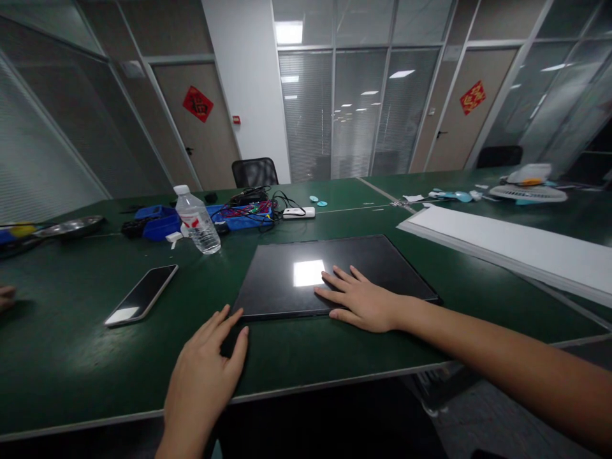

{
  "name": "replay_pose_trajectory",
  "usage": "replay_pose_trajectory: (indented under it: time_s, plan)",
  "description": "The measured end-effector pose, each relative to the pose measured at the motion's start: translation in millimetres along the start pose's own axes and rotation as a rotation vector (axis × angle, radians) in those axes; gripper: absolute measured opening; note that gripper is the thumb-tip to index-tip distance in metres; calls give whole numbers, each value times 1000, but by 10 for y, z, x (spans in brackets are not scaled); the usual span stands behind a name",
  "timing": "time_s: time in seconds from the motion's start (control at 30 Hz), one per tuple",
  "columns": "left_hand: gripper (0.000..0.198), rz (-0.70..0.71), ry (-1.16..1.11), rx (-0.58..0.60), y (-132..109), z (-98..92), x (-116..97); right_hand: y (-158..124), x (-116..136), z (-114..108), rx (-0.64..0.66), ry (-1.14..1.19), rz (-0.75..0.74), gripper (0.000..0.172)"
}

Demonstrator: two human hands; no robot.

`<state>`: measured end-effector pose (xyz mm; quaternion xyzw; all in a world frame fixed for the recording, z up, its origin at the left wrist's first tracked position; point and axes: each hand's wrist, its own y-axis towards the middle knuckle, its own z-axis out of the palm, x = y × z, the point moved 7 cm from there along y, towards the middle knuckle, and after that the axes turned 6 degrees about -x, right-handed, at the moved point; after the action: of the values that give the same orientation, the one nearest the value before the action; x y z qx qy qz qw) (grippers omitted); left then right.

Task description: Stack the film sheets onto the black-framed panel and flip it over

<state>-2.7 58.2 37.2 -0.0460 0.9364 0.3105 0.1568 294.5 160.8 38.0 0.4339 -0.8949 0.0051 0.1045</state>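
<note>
A flat black screen panel with a glossy face lies on the green table in front of me, a ceiling light mirrored in it. My right hand rests over its near right part, fingers spread and palm down. At the panel's near left corner is my left hand, its fingertips at the edge and its thumb held apart. Neither hand is closed round anything. Left of the panel a phone lies face up.
A water bottle stands tilted-looking beyond the phone. Behind it are blue trays with tangled cables and a white power strip. White boards lie at right, near a fan head. Another person's hand shows at the left edge.
</note>
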Motion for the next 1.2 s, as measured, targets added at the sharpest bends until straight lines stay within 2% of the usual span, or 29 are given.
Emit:
replay_pose_trajectory:
  time_s: [0.33,0.63,0.83,0.97,1.07,1.2]
  plan:
    - [48,10,19,37,14,11,4,-10,-5,-3,5,-2,-8,68]
    - [49,10,14,106,17,57,3,2,59,-50,-28,-94,-55,64]
    - [44,32,2,84,28,30,-32,-23,71,-50,-71,-110,-67,62]
    - [41,42,16,71,29,11,-37,-50,57,-175,-123,-72,-118,64]
    - [38,83,59,54,54,4,-77,44,-95,-323,-133,-47,-101,60]
    - [35,198,113,94,117,54,-307,401,-587,-509,-147,-161,85,54]
